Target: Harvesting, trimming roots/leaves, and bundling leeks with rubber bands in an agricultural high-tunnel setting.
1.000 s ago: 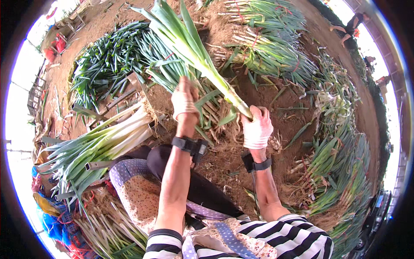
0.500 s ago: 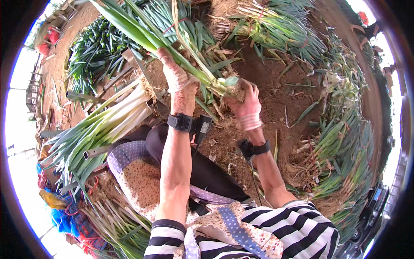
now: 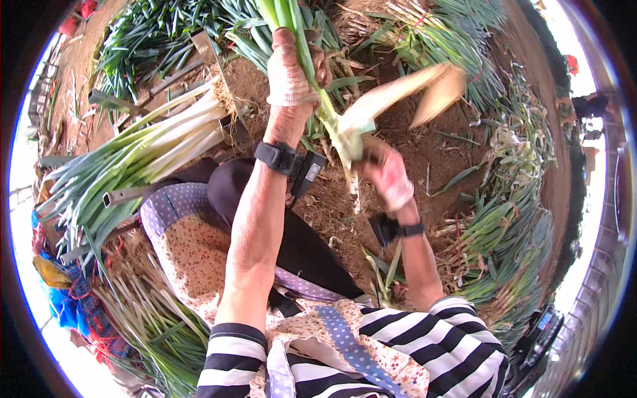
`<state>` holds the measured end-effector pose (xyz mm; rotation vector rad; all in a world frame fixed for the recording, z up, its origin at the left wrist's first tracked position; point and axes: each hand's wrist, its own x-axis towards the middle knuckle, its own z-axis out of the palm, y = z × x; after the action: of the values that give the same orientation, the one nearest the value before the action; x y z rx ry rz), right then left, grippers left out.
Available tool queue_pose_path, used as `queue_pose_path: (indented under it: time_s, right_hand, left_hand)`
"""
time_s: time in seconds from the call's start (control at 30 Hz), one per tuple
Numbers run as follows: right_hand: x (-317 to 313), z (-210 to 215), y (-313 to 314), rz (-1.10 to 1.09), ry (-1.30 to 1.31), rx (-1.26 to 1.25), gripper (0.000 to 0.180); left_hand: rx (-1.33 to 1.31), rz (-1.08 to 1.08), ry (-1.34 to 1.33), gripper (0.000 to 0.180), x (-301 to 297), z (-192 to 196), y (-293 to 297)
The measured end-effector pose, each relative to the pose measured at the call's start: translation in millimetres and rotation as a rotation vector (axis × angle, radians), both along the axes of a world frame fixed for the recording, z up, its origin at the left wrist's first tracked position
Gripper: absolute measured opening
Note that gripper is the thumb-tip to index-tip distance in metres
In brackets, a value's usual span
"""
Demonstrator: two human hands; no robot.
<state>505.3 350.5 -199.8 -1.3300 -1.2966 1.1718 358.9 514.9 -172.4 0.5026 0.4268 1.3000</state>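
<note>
My left hand (image 3: pixel 295 71), in a pale work glove, is wrapped round the green stalk of a large green onion (image 3: pixel 326 109). The onion slants down to the right, its root end (image 3: pixel 355 192) hanging over the soil. A pale, dry outer leaf (image 3: pixel 391 93) sticks out from the shank, folded and blurred by motion. My right hand (image 3: pixel 386 174), also gloved and smeared, is curled closed at the lower shank, where the loose outer layer comes away. Its fingertips are partly hidden.
On a metal rack (image 3: pixel 126 197) to the left lies a bundle of cleaned green onions (image 3: pixel 169 139). Unpeeled green onions (image 3: pixel 458 46) are heaped at the far right, with more bundles (image 3: pixel 494 245) at right. Peeled leaf waste (image 3: pixel 517 142) lies beside them. Loose onions (image 3: pixel 156 312) lie near left.
The outer leaf has swung out to the right, away from the stalk. My right hand has moved slightly down, and the onion's pale root end now shows below it. My left hand has shifted right and up.
</note>
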Motion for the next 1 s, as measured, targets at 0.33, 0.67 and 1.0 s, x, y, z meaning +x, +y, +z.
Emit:
queue_pose_path:
  time_s: [0.33,0.67,1.0]
  right_hand:
    - [65.6,-133.4,-271.1,0.468,-1.289,-0.788,0.022]
    - [100.1,-54.1,-94.6,-0.210,-0.818,-0.098,0.041]
    - [4.8,-0.5,8.5,0.061,-0.258,-0.065,0.039]
  left_hand:
    - [0.058,-0.083,0.063,0.090,-2.0,-2.3,-5.1]
    - [0.279,-0.438,-0.393,0.100,-10.6,2.0,9.9]
    - [0.139,-0.489,-0.526,0.093,-7.3,5.9,-4.1]
